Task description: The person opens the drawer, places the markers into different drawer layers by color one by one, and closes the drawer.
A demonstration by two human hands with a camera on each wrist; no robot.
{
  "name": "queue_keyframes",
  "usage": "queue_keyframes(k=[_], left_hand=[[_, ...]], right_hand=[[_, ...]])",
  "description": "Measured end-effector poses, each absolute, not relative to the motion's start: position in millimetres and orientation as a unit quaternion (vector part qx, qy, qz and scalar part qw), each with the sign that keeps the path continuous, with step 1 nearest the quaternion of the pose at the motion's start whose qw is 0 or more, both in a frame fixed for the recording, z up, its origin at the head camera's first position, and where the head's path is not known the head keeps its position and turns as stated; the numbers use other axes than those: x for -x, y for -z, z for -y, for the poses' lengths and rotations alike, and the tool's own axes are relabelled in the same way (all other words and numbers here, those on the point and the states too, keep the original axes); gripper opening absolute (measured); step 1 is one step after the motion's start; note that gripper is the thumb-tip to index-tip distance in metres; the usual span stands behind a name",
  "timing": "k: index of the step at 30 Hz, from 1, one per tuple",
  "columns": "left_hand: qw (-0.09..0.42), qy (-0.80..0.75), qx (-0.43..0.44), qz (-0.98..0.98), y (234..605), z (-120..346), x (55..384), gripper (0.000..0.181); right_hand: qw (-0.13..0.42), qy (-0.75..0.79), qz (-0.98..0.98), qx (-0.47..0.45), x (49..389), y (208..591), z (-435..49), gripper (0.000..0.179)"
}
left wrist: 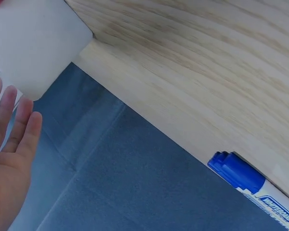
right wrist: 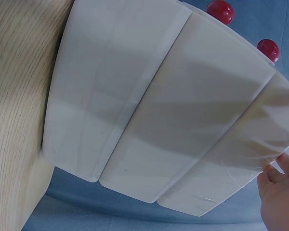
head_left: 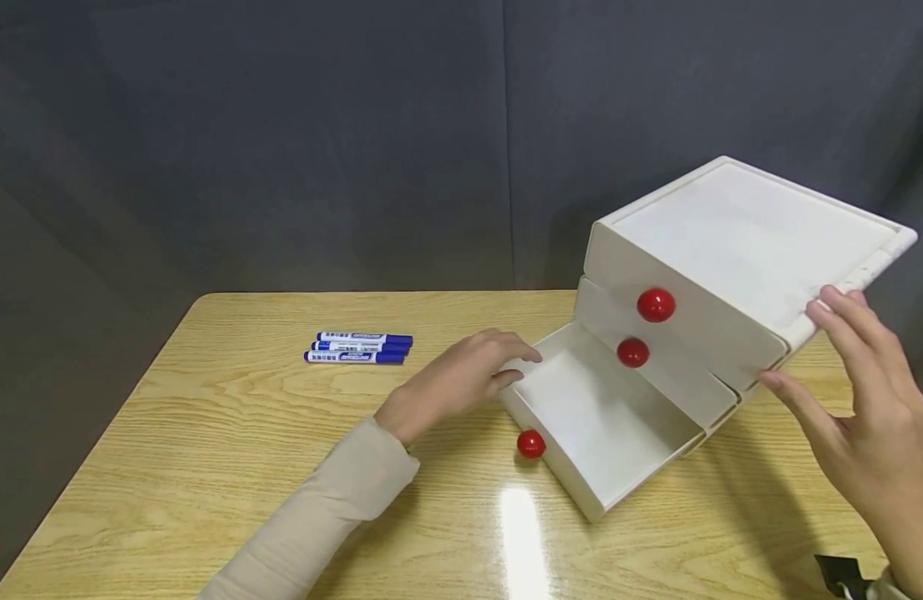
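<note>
A white drawer cabinet (head_left: 757,237) with round red knobs stands on the right of the table, its bottom drawer (head_left: 604,417) pulled out and bare inside. My left hand (head_left: 461,379) is at that drawer's far left corner, fingers extended and slightly bent; whether it touches the rim I cannot tell. In the left wrist view the left hand's fingers (left wrist: 26,125) are nearly straight beside the white cabinet. My right hand (head_left: 870,400) rests its spread fingertips on the cabinet's top right edge, thumb near the front corner. The right wrist view shows the cabinet's side panels (right wrist: 183,106).
Three blue-capped whiteboard markers (head_left: 360,347) lie side by side on the wooden table (head_left: 229,467), left of the cabinet. A dark curtain (head_left: 319,150) hangs behind. The drawer's red knob (head_left: 531,444) sticks out toward the front left.
</note>
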State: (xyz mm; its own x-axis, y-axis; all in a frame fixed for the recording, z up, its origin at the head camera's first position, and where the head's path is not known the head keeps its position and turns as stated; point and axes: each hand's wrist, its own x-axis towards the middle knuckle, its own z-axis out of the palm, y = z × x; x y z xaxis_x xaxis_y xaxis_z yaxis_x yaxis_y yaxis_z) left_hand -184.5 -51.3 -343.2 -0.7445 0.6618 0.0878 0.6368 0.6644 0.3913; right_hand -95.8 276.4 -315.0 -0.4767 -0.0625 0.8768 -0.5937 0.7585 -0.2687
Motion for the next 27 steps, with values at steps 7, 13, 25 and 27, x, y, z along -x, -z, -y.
queue_keyframes(k=[7,13,25,27], left_hand=[[0.018,-0.214,-0.353,-0.911,344,61,182,0.033],[0.013,-0.220,-0.346,-0.912,345,68,181,0.034],[-0.004,-0.233,-0.331,-0.914,345,78,181,0.034],[-0.008,-0.235,-0.332,-0.913,345,80,181,0.034]], right_hand=[[0.471,-0.281,0.812,-0.200,96,316,-277,0.078],[0.470,-0.281,0.812,-0.200,96,315,-276,0.079],[0.470,-0.274,0.814,-0.202,96,316,-278,0.078],[0.469,-0.274,0.815,-0.200,97,317,-278,0.078]])
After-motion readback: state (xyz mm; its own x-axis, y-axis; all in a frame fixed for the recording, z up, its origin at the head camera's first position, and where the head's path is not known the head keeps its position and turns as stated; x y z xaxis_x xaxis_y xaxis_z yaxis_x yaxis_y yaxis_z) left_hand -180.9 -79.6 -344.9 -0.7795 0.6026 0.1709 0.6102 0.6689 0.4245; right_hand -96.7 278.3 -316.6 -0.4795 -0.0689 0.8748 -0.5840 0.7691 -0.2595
